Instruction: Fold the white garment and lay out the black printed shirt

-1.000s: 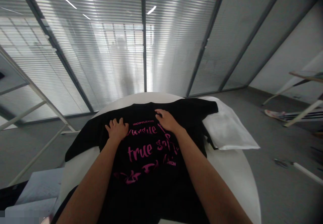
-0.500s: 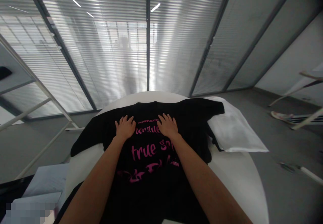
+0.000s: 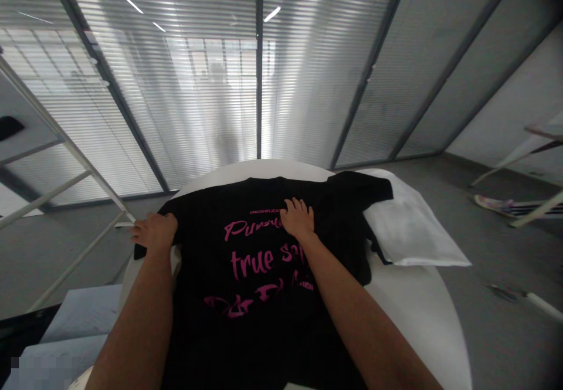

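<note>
A black T-shirt [image 3: 264, 296] with pink lettering lies spread front-up on a round white table [image 3: 413, 308]. My right hand [image 3: 298, 219] rests flat on the chest of the shirt, fingers stretched out over the top line of print. My left hand [image 3: 153, 230] is out at the shirt's left sleeve, at the table's left edge, with fingers curled over the sleeve cloth. The right sleeve [image 3: 365, 187] lies out over a folded white cloth.
A folded white cloth [image 3: 413, 231] lies at the table's right side, partly under the shirt. Glass walls with blinds stand behind. White metal frame legs [image 3: 65, 202] rise at left, pale sheets [image 3: 74, 319] lie low left. Grey floor at right holds a table leg and small items.
My left hand has slid from the middle of the chest out left to the sleeve and closed on it. The right hand has stayed on the chest.
</note>
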Demonstrator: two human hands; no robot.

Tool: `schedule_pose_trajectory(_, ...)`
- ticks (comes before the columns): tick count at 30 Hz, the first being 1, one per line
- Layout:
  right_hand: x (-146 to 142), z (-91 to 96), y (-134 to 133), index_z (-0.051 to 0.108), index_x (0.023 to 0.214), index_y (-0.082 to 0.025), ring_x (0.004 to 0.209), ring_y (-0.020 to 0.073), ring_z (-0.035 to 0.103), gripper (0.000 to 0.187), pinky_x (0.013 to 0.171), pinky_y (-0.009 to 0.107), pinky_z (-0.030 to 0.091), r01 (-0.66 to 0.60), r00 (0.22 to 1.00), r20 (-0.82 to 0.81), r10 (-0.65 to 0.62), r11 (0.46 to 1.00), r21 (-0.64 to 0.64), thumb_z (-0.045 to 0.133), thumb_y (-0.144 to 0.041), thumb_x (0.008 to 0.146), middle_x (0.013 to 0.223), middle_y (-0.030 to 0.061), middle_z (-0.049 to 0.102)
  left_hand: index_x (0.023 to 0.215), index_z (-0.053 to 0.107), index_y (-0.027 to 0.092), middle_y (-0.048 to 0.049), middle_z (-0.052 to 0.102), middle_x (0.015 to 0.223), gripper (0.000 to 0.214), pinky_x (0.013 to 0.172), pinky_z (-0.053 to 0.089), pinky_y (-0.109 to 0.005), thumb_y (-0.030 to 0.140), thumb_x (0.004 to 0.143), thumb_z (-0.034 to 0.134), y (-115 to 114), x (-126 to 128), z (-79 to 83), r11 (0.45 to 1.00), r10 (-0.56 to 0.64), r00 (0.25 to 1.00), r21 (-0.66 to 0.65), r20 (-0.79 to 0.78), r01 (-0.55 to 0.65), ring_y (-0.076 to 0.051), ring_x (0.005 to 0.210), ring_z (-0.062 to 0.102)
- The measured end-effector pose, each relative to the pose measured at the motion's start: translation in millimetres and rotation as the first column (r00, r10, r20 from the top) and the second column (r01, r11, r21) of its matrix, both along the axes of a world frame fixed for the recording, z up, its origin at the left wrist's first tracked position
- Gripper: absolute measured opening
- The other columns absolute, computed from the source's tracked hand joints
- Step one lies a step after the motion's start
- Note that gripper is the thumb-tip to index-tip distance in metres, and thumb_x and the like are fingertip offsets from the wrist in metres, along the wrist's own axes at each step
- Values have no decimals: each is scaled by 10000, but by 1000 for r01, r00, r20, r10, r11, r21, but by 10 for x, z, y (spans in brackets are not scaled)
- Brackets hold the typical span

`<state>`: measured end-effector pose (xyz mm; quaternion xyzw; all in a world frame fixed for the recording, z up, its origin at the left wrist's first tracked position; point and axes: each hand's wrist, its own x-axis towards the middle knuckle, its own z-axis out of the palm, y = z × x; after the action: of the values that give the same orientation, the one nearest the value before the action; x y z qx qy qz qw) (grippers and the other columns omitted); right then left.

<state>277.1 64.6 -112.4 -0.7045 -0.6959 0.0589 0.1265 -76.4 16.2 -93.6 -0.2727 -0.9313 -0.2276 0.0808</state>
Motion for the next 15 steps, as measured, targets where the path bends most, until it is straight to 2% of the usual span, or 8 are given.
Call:
schedule_pose_trajectory(4,3,-9,10,428,1424,-235,1412,283,235,527,1135,517,146,-1,1000,-14,1,1000,11,309,-391,936,1527,62,346,1107,640,55,-292,503,1292,411,916,367,-598,261,797,465,18,-2,-81,997,-67,998,-43,3,67,-451,1211,441)
schedule_pose_trajectory(10,-3,-6,9,446,1411,-227,1404,289,244,520,1126,521,157,-2,1000,-13,3,1000,27,328,-378,928,1513,71,365,1100,668,178,-224,536,1272,374,951,299,-648,285,818,447,98,107,-31,978,-201,978,-42,47,203,-441,1251,399)
schedule_pose_trajectory(15,-9,-1,8,455,1401,-229,1393,287,258,511,1118,521,166,-7,1000,-14,7,1000,30,325,-373,928,1504,73,377,1090,667,163,-241,494,1323,393,953,307,-624,354,811,467,110,171,8,986,-165,983,-8,77,166,-444,1241,409)
